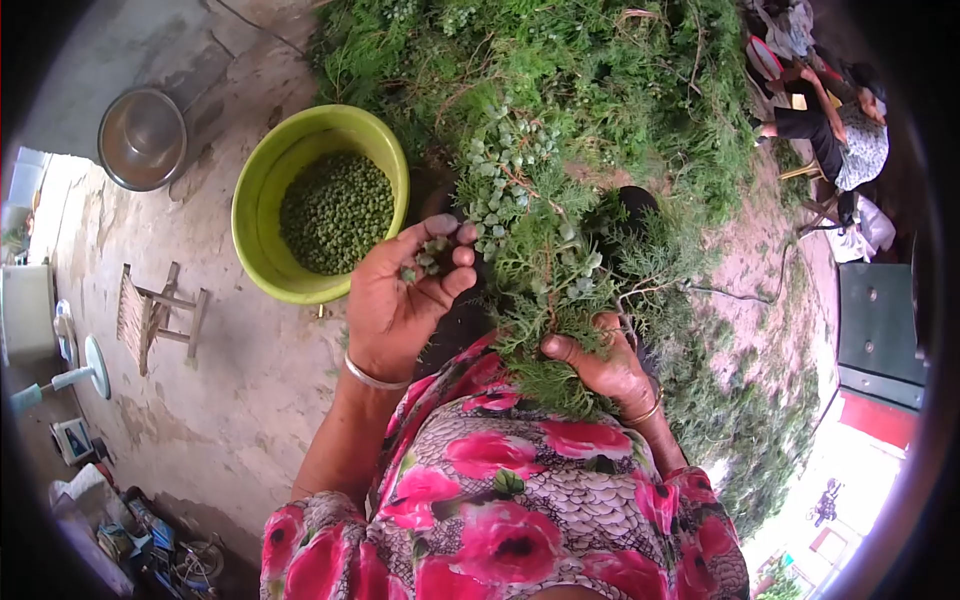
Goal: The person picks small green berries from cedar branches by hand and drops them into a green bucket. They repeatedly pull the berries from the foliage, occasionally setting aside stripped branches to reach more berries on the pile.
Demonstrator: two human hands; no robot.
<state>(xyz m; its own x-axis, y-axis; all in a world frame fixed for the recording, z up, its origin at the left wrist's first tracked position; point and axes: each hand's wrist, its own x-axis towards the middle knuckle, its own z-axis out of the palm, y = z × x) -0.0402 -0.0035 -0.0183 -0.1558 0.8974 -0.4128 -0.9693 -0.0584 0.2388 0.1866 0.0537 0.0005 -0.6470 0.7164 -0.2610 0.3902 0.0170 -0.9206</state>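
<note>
Several small green cones lie in the curled fingers of my left hand (410,290), between the tub and the branch. My right hand (612,368) grips a leafy green branch (545,265) near its lower end, over my lap. Clusters of pale blue-green cones (500,185) hang on the upper part of this branch, close to my left fingertips. Left of the branch, a yellow-green tub (257,215) stands on the ground with many picked green cones (338,213) inside.
Cut branches (640,90) are heaped ahead and along the right. A metal bowl (143,140) and a small wooden stool (165,312) stand on the left, with a fan (96,367) beyond. Another person (862,150) sits at the far right.
</note>
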